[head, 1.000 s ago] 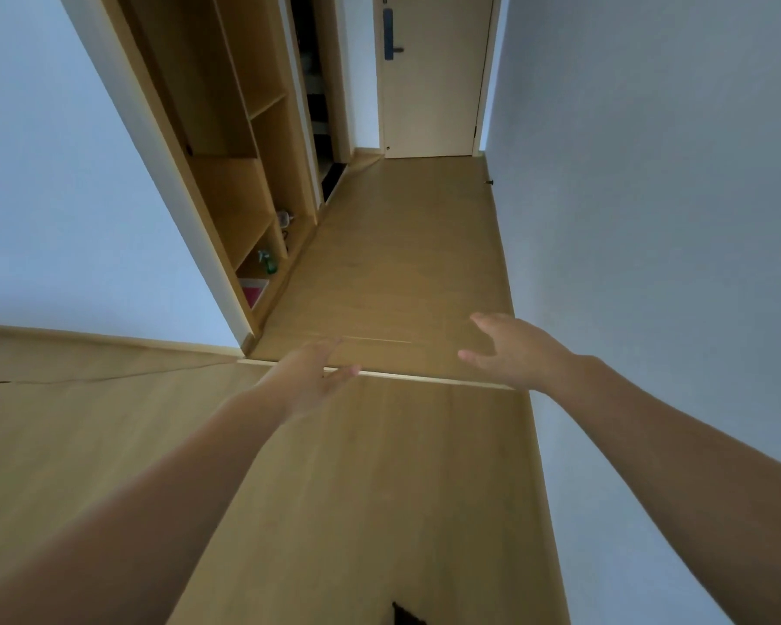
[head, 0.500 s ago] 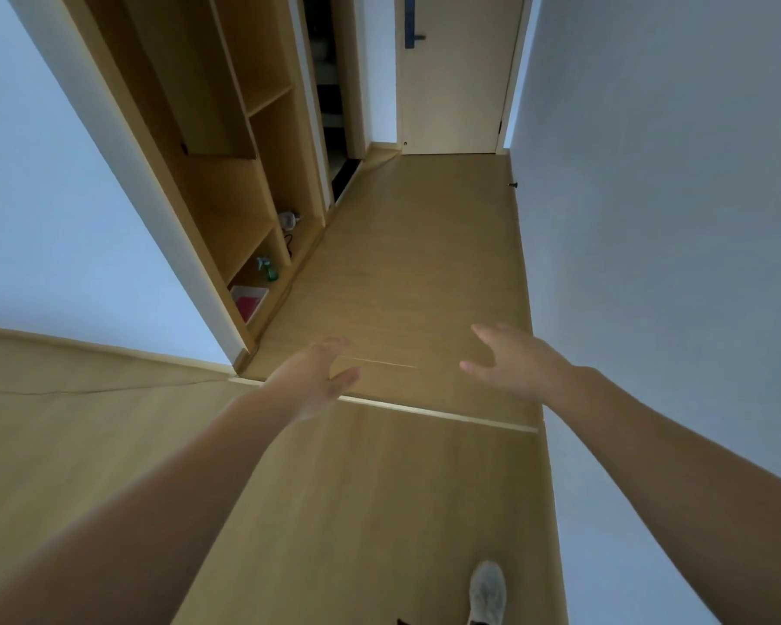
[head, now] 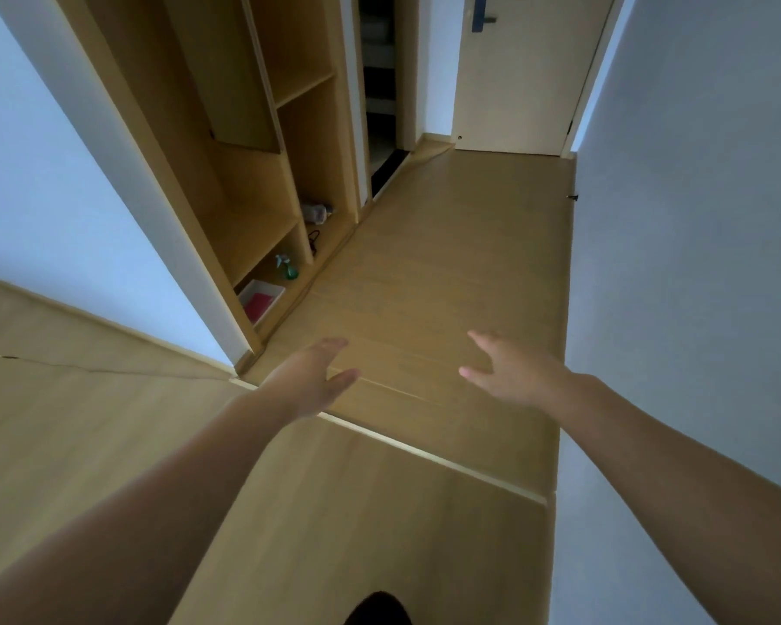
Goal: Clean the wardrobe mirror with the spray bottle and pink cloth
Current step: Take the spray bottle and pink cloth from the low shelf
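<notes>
A small green spray bottle stands on the bottom shelf of the open wooden wardrobe on the left of the hallway. Beside it, nearer to me, a white tray holds the folded pink cloth. My left hand and my right hand stretch forward over the wooden floor, both empty with fingers apart, well short of the shelf. No mirror surface can be made out.
A narrow hallway with wooden floor runs to a closed door at the far end. A white wall closes the right side. A small grey item and a black cord lie on a wardrobe shelf. A floor threshold strip crosses below my hands.
The view has advanced down the hallway; the wardrobe shelf with bottle and tray appears closer. Both hands stay outstretched and empty.
</notes>
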The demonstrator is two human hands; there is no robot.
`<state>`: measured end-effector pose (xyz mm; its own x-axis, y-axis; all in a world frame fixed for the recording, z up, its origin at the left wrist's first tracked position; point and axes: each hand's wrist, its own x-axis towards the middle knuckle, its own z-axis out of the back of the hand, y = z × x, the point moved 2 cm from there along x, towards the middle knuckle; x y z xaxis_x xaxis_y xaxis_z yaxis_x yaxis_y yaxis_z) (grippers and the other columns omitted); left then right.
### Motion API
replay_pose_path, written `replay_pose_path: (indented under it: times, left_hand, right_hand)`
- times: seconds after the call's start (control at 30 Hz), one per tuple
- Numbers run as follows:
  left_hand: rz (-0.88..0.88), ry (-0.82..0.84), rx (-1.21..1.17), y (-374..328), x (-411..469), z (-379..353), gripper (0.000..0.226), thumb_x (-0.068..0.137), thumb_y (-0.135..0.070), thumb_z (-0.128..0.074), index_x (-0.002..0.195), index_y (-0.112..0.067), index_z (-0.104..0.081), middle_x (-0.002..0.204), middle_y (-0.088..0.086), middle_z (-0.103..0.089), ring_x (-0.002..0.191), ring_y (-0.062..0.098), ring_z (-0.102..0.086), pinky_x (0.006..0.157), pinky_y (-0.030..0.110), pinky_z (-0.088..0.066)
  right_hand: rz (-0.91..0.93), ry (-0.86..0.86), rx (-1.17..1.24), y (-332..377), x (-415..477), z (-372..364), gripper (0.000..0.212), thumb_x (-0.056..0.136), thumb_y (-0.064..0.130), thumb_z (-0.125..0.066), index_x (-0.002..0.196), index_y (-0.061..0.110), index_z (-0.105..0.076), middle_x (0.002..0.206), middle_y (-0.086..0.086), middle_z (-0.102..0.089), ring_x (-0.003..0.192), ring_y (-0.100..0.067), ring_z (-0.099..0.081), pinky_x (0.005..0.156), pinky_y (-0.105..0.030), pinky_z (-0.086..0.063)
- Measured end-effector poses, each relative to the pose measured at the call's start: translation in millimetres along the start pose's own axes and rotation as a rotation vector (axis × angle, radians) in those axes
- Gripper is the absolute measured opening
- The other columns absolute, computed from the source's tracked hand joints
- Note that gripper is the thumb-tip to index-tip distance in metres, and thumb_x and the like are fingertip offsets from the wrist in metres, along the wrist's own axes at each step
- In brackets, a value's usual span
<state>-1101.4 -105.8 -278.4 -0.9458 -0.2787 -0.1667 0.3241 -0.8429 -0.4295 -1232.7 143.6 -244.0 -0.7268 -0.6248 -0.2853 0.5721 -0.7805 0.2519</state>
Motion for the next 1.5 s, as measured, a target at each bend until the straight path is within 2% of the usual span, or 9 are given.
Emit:
replay_pose_path:
  times: [0.17, 0.33, 0.53, 0.77, 0.87, 1.03, 1.2, 1.3, 1.5]
  left_hand:
    - [0.036, 0.034, 0.005, -1, 61, 5, 0.062, 0.094, -0.052, -0.050, 0.148, -0.028, -0.032, 0.151, -0.005, -0.039, 0.129, 0.015, -0.046, 0.101, 0.028, -0.034]
    - [0.047, 0.047, -0.029, 3, 146, 21, 0.061, 0.095, -0.046, -0.051, 0.149, -0.023, -0.032, 0.149, -0.002, -0.041, 0.114, 0.014, -0.057, 0.103, 0.033, -0.041]
    - [0.036, 0.019, -0.009, 15, 254, 55, 0.063, 0.096, -0.045, -0.050, 0.150, -0.023, -0.028, 0.153, 0.000, -0.037, 0.137, 0.018, -0.038, 0.110, 0.032, -0.031]
    - [0.063, 0.002, 0.026, 34, 343, 84, 0.061, 0.094, -0.050, -0.051, 0.148, -0.027, -0.032, 0.147, 0.000, -0.044, 0.128, 0.018, -0.047, 0.102, 0.031, -0.036]
    - [0.098, -0.024, 0.038, 42, 374, 94, 0.059, 0.094, -0.051, -0.051, 0.145, -0.025, -0.037, 0.137, 0.003, -0.053, 0.112, 0.017, -0.057, 0.097, 0.031, -0.044]
    - [0.156, -0.086, -0.011, 47, 426, 116, 0.049, 0.094, -0.046, -0.051, 0.138, -0.024, -0.045, 0.135, 0.005, -0.054, 0.117, 0.016, -0.054, 0.101, 0.034, -0.043]
    - [0.238, -0.199, -0.016, 37, 481, 133, 0.049, 0.097, -0.040, -0.051, 0.139, -0.017, -0.043, 0.133, 0.004, -0.054, 0.120, 0.019, -0.052, 0.093, 0.029, -0.040]
    - [0.317, -0.233, -0.024, 26, 513, 144, 0.053, 0.097, -0.039, -0.051, 0.143, -0.014, -0.041, 0.143, 0.005, -0.048, 0.128, 0.020, -0.047, 0.106, 0.035, -0.039]
    - [0.461, -0.267, -0.023, 21, 559, 153, 0.047, 0.096, -0.045, -0.049, 0.133, -0.016, -0.049, 0.131, 0.007, -0.055, 0.114, 0.024, -0.055, 0.097, 0.042, -0.048]
  right_hand:
    - [0.025, 0.025, 0.045, -24, 64, 20, 0.071, 0.098, 0.048, -0.046, 0.155, 0.019, -0.016, 0.161, -0.005, -0.017, 0.147, -0.019, -0.019, 0.115, -0.036, -0.022]
    - [0.042, 0.016, 0.007, -38, 148, 47, 0.070, 0.098, 0.046, -0.046, 0.154, 0.017, -0.017, 0.160, -0.007, -0.021, 0.146, -0.021, -0.021, 0.115, -0.036, -0.023]
    - [0.019, 0.015, -0.006, -48, 257, 86, 0.071, 0.097, 0.048, -0.046, 0.154, 0.017, -0.016, 0.160, -0.007, -0.021, 0.146, -0.024, -0.023, 0.116, -0.039, -0.024]
    - [0.039, -0.047, 0.003, -55, 363, 115, 0.070, 0.094, 0.049, -0.051, 0.151, 0.016, -0.027, 0.155, -0.009, -0.032, 0.140, -0.026, -0.036, 0.111, -0.043, -0.034]
    - [0.079, -0.060, 0.003, -56, 402, 128, 0.069, 0.094, 0.046, -0.052, 0.150, 0.014, -0.029, 0.154, -0.010, -0.035, 0.139, -0.026, -0.036, 0.112, -0.040, -0.033]
    - [0.185, -0.035, 0.001, -59, 473, 155, 0.069, 0.097, 0.044, -0.050, 0.153, 0.015, -0.022, 0.158, -0.006, -0.027, 0.144, -0.022, -0.027, 0.115, -0.035, -0.024]
    - [0.296, -0.003, 0.048, -70, 556, 188, 0.068, 0.097, 0.042, -0.050, 0.154, 0.020, -0.018, 0.159, -0.004, -0.024, 0.146, -0.023, -0.023, 0.114, -0.038, -0.025]
    - [0.361, 0.021, 0.072, -81, 605, 214, 0.070, 0.097, 0.043, -0.050, 0.154, 0.022, -0.017, 0.161, -0.004, -0.017, 0.148, -0.022, -0.016, 0.115, -0.040, -0.023]
    - [0.505, 0.042, 0.029, -93, 689, 254, 0.069, 0.096, 0.046, -0.050, 0.154, 0.022, -0.019, 0.160, -0.004, -0.019, 0.146, -0.023, -0.022, 0.112, -0.042, -0.028]
